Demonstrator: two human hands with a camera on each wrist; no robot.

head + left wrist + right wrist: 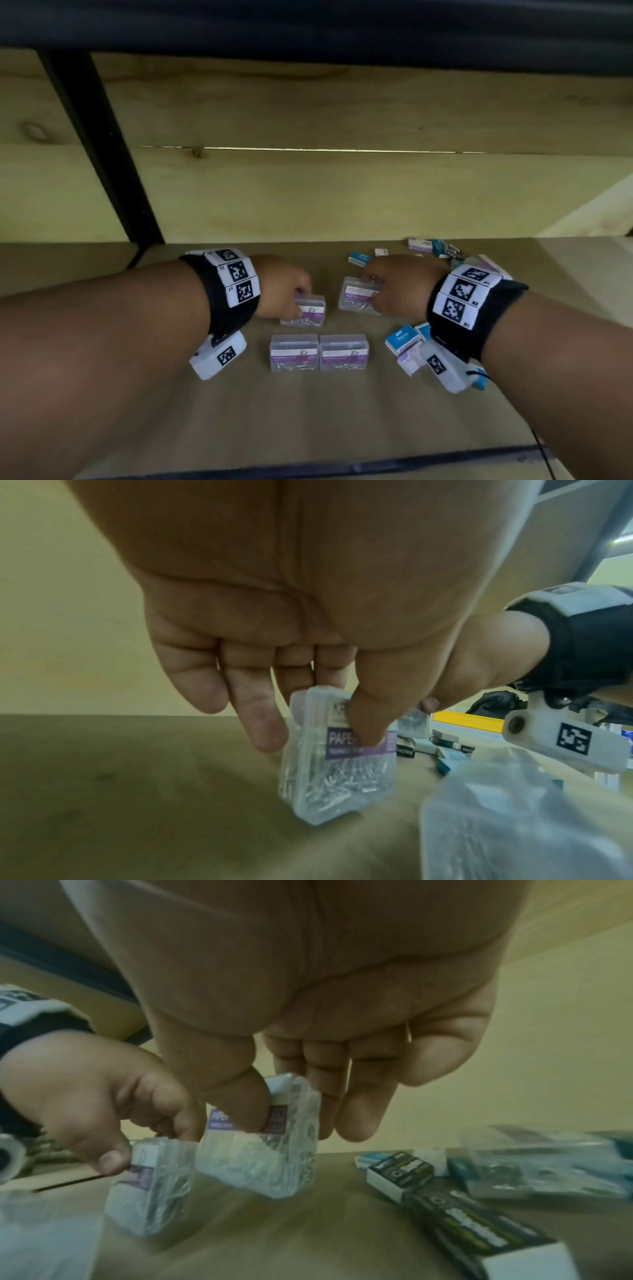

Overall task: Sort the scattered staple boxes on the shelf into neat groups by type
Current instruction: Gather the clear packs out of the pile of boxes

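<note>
My left hand [291, 294] pinches a clear plastic box with a purple label [304, 311] [342, 764] between thumb and fingers, its base on the shelf. My right hand [383, 291] pinches a second clear purple-label box [356, 296] [270, 1145], tilted just to the right of the first. In the right wrist view the left hand's box [150, 1185] stands beside it. Two more clear purple-label boxes [319, 353] sit side by side nearer me.
Small blue staple boxes [404, 339] lie under my right wrist, and more blue, white and dark boxes [442, 251] are scattered at the back right. Black staple boxes [400, 1175] lie right of my right hand. A black post [102, 154] stands at the left; wooden boards overhang.
</note>
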